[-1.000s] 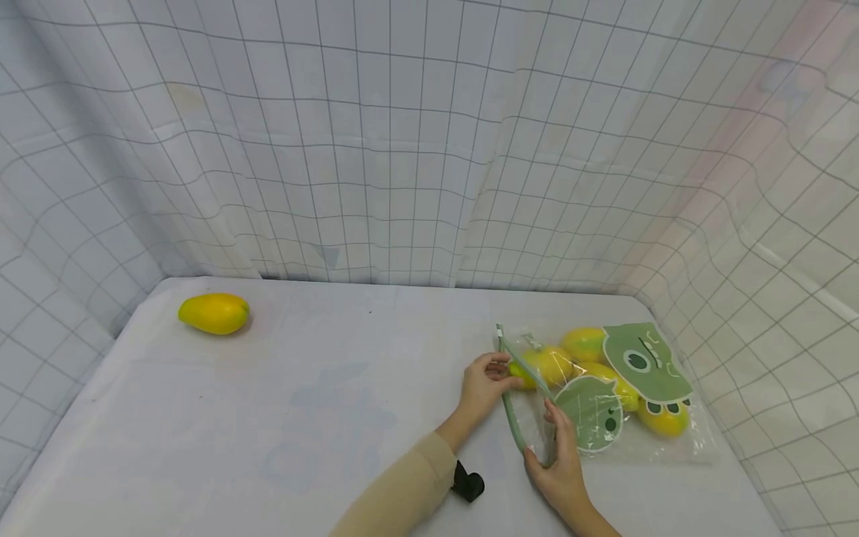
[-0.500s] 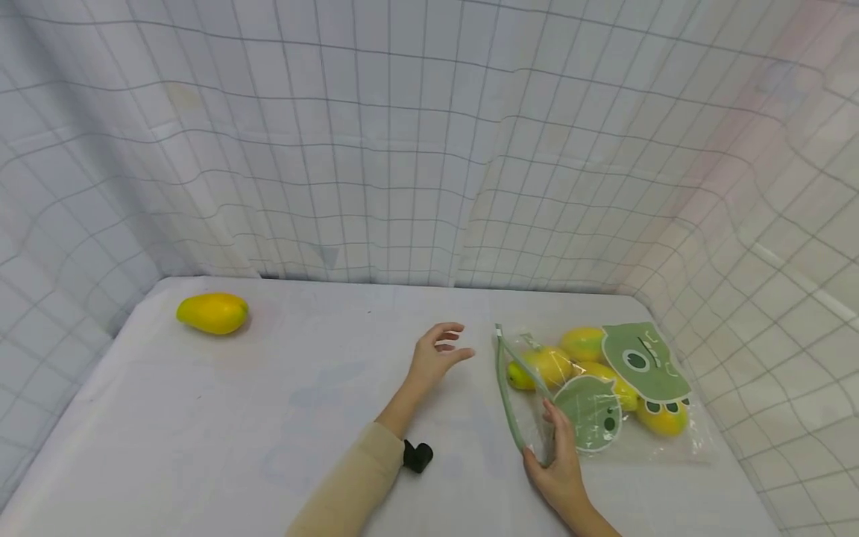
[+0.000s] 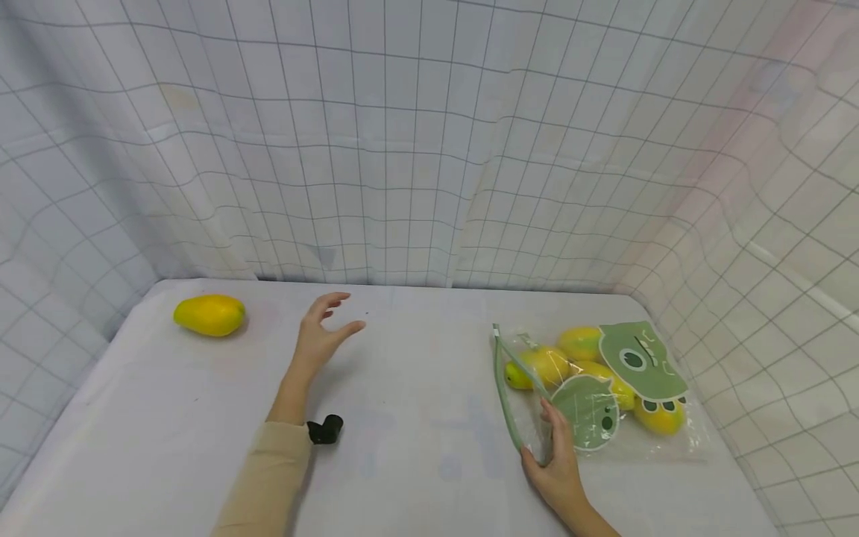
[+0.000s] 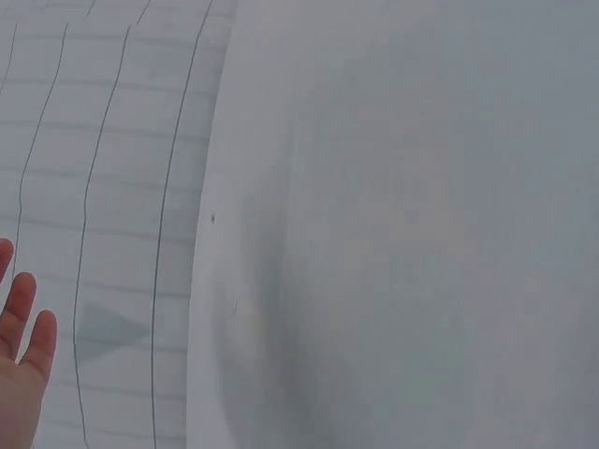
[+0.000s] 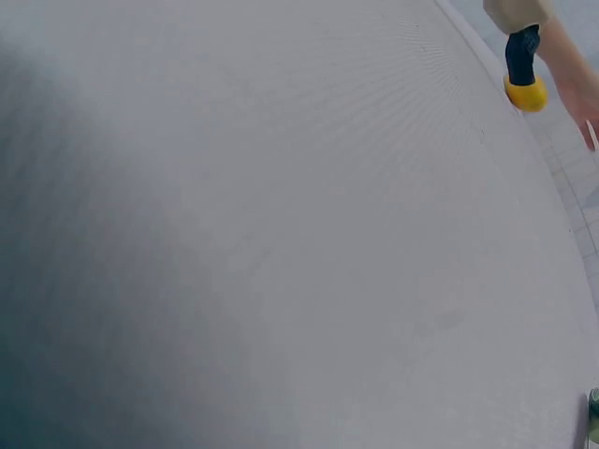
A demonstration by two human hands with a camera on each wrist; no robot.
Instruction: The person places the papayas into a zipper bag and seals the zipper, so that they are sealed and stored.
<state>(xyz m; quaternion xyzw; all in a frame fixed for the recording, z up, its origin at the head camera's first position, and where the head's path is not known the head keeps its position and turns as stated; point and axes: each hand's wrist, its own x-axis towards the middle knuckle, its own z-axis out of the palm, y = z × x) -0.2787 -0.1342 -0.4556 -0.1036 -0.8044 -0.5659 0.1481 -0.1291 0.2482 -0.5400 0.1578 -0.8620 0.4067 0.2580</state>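
We see the left hand (image 3: 318, 339) released, a lone yellow fruit (image 3: 209, 315) to its left; right hand (image 3: 561, 473) grasping a clear bag (image 3: 503, 391), green prints (image 3: 585, 416) partly hiding yellow fruits (image 3: 547, 365) beyond.

Part of the left hand (image 4: 21, 383) shows at the lower left, before a grid-lined curtain (image 4: 122, 206) with a greyish triangular patch (image 4: 105, 332). A white surface (image 4: 402, 224) fills the centre and right.

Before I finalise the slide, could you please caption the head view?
Right hand holds a bag of yellow fruit; left hand hovers, another fruit to its left.
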